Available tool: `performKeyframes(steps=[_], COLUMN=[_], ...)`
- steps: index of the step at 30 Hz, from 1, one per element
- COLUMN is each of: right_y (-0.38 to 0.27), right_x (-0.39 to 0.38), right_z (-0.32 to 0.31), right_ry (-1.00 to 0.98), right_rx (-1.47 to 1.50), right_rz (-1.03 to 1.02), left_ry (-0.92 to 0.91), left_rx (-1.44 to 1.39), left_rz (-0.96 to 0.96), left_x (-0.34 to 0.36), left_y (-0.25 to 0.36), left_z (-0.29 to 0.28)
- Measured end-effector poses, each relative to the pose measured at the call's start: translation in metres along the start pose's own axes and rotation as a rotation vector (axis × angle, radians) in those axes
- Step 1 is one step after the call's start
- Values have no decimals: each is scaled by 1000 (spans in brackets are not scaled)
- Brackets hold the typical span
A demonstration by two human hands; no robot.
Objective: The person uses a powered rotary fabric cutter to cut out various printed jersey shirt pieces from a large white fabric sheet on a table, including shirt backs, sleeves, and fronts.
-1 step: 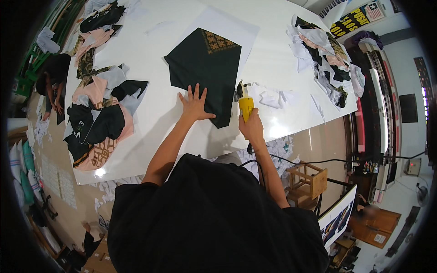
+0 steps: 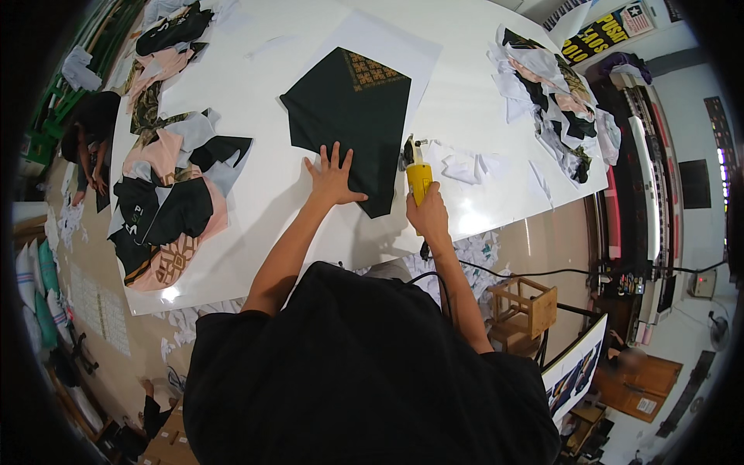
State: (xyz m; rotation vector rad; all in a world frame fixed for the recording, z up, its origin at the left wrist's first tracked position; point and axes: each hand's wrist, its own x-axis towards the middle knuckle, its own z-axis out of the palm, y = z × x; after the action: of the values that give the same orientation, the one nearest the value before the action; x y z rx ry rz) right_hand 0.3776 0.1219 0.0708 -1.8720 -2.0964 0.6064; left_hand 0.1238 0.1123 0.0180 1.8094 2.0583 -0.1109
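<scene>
A dark green fabric piece (image 2: 349,116) with a gold-patterned corner lies flat on the white table (image 2: 256,101). My left hand (image 2: 333,177) presses on its lower part, fingers spread. Just right of the fabric's edge, my right hand (image 2: 431,213) is wrapped round the yellow handle of an electric fabric cutter (image 2: 419,180). The cutter's metal head points away from me and rests at the table surface, apart from the fabric or nearly so. White fabric scraps (image 2: 469,166) lie right of the cutter. A white sheet (image 2: 418,58) is partly under the fabric's far end.
Piles of cut fabric (image 2: 174,201) lie at the table's left; another heap (image 2: 554,101) sits at the far right. A black cord (image 2: 542,275) runs rightward past a wooden stool (image 2: 527,306). Scraps (image 2: 473,252) cover floor below the table. A person (image 2: 91,143) bends at the left.
</scene>
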Motion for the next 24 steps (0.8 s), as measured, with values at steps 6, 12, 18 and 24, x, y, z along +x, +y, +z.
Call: performKeyframes(steps=[6,12,18,24], right_y=[-6,-5,-13,-18], right_x=[-3,15,30,49], right_z=[5,10,12,14], right_ry=[-12,30,31,41], right_rx=[-42,-45,-43,-84], right_rz=[20,-37,-17,-2], left_ry=[-12,1,-8,-16], left_rx=[-31,-71,-76,-65], left_rz=[1,-4,-9,-26], left_x=[-1,-1,-1,-4], left_y=[-1,-2,-1,0], left_z=[-1,2,1,-3])
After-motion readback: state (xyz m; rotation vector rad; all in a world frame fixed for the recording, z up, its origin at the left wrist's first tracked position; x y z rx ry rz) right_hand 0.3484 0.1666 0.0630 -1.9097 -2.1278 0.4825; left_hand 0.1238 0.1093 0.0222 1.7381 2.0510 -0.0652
